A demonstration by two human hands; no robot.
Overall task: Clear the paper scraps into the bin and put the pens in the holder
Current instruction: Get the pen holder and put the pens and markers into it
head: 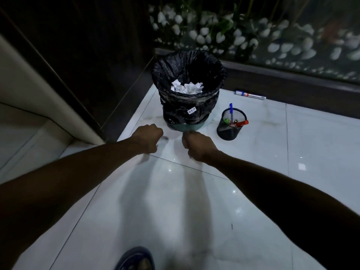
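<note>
One marker (250, 95) lies flat, long axis left-right, behind the holder (230, 126).

Both fists, left hand (148, 137) and right hand (196, 143), hang before the bin (188, 90) holding crumpled paper (186, 87), pen holder (230, 124) beside it, one marker (250, 95) lying behind.

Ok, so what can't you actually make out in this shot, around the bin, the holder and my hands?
Head view only:
- Left hand and right hand: both fisted, backs toward the camera; whether they hold scraps is hidden.
- Bin: paper scraps show on top; the black liner and shadow hide anything deeper.
- Pen holder: its mesh wall and darkness hide the lower contents.
- Marker on the floor: label too small to read.
- Shoe: cut off by the bottom edge.
</note>
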